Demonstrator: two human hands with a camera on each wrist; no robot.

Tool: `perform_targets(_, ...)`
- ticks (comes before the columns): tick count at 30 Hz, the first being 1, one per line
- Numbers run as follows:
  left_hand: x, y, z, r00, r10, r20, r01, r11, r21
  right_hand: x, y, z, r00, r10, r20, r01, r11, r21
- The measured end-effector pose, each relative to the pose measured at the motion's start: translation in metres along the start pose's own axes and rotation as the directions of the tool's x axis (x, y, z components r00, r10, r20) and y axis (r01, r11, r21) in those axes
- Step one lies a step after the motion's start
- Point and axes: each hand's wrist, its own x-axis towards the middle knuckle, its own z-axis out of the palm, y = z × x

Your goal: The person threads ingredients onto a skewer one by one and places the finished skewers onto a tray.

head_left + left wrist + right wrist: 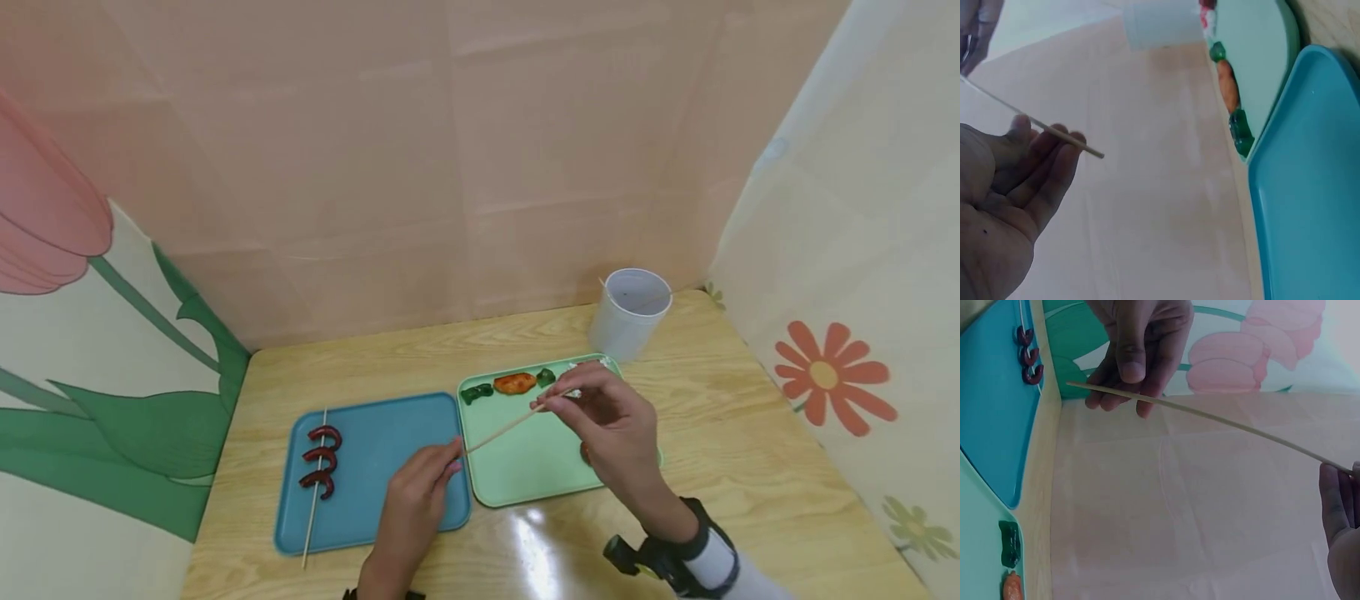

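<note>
- Between both hands: a thin stick (502,431), raised above the trays, supported near each end, probably for steadiness.
- Left hand (415,492): thumb and fingertips nearly closed, pinching one end; right hand (611,425) likewise pinches the other.
- Left of left hand: loaded skewer (320,459), tail overhanging the blue tray's (397,429) near rim.
- Beneath right hand: green tray (517,467); food pieces (515,383) line its far edge, leaving working room mid-tray.
</note>
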Motion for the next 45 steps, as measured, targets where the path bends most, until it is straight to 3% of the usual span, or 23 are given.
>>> perform_targets(9,0.001,0.0,0.0,0.997,-0.039,0.061,0.04,0.999,-0.007,-0.003,0.005,0.004,0.999,0.04,0.007,-0.04,0.999,0.007)
perform_targets(15,-0.003,-0.001,0.001,0.989,-0.037,0.145,0.044,0.998,-0.045,-0.004,0.007,0.001,0.998,0.067,-0.011,-0.067,0.998,0.008)
perform_targets(18,-0.005,-0.002,0.002,0.984,-0.068,0.165,0.076,0.996,-0.045,-0.006,0.008,-0.005,0.992,0.123,-0.023,-0.124,0.991,-0.052)
perform_targets(20,-0.006,-0.003,0.002,0.983,-0.098,0.153,0.104,0.994,-0.035,-0.008,0.008,-0.013,0.976,0.21,-0.051,-0.215,0.964,-0.156)
perform_targets(22,-0.007,-0.004,0.001,0.981,-0.136,0.136,0.141,0.99,-0.025,-0.01,0.008,-0.024,0.948,0.307,-0.085,-0.318,0.895,-0.314)
perform_targets(23,-0.008,-0.004,0.001,0.979,-0.157,0.126,0.161,0.987,-0.016,-0.011,0.009,-0.03,0.929,0.356,-0.103,-0.365,0.833,-0.416)
perform_targets(24,-0.008,-0.005,0.001,0.977,-0.178,0.117,0.181,0.983,-0.011,-0.012,0.01,-0.037,0.904,0.411,-0.118,-0.409,0.75,-0.52)
perform_targets(26,-0.01,-0.007,-0.001,0.968,-0.228,0.107,0.23,0.973,-0.011,-0.016,0.015,-0.051,0.856,0.504,-0.115,-0.42,0.549,-0.722)
perform_targets(28,-0.011,-0.008,-0.002,0.956,-0.273,0.106,0.277,0.961,-0.022,-0.023,0.022,-0.065,0.814,0.576,-0.075,-0.324,0.342,-0.882)
perform_targets(29,-0.012,-0.009,-0.003,0.951,-0.292,0.103,0.296,0.955,-0.026,-0.028,0.026,-0.071,0.79,0.611,-0.049,-0.257,0.258,-0.931)
perform_targets(31,-0.013,-0.01,-0.005,0.94,-0.325,0.103,0.331,0.943,-0.047,-0.041,0.037,-0.082,0.752,0.659,0.001,-0.123,0.142,-0.982)
perform_targets(32,-0.014,-0.01,-0.005,0.937,-0.335,0.101,0.342,0.938,-0.056,-0.048,0.043,-0.087,0.738,0.674,0.014,-0.073,0.1,-0.992)
perform_targets(35,-0.015,-0.011,-0.006,0.924,-0.371,0.094,0.377,0.924,-0.06,-0.071,0.058,-0.099,0.708,0.706,0.025,0.019,0.016,-1.0)
perform_targets(37,-0.015,-0.011,-0.006,0.913,-0.398,0.09,0.404,0.913,-0.057,-0.085,0.066,-0.103,0.707,0.707,0.034,0.071,-0.022,-0.997)
perform_targets(40,-0.015,-0.012,-0.006,0.897,-0.434,0.085,0.439,0.897,-0.049,-0.1,0.073,-0.107,0.713,0.699,0.052,0.122,-0.05,-0.991)
perform_targets(45,-0.014,-0.012,-0.008,0.878,-0.47,0.088,0.475,0.879,-0.042,-0.107,0.079,-0.109,0.726,0.685,0.056,0.145,-0.073,-0.987)
